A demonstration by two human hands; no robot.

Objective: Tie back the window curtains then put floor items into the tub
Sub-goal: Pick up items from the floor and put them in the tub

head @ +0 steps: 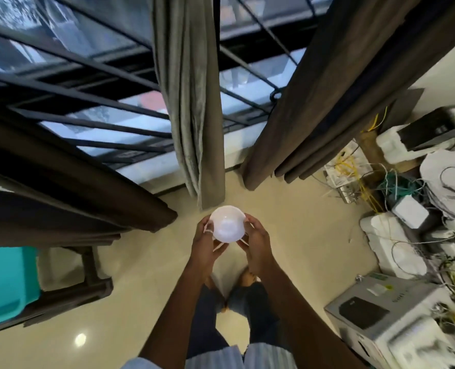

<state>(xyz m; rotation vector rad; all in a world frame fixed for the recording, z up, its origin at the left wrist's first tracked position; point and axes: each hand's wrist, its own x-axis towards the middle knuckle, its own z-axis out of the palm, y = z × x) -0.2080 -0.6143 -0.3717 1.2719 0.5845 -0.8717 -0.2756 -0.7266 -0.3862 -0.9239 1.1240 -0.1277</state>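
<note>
Smooth white plastic bowl (227, 224), glossy floor (295, 235)

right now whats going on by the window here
A person stands facing the window, holding a small white bowl between the left hand and right hand. The grey middle curtain and the brown curtains hang loose, not tied back. A teal tub sits at the left.

Short pale blue-grey striped sleeves (146, 364) at lower frame edge; forearms bare below them. Left hand (203, 242) and right hand (257, 242): no rings or watch visible. Dark blue jeans (258, 310), frayed hems. Feet (247, 276) bare
</note>
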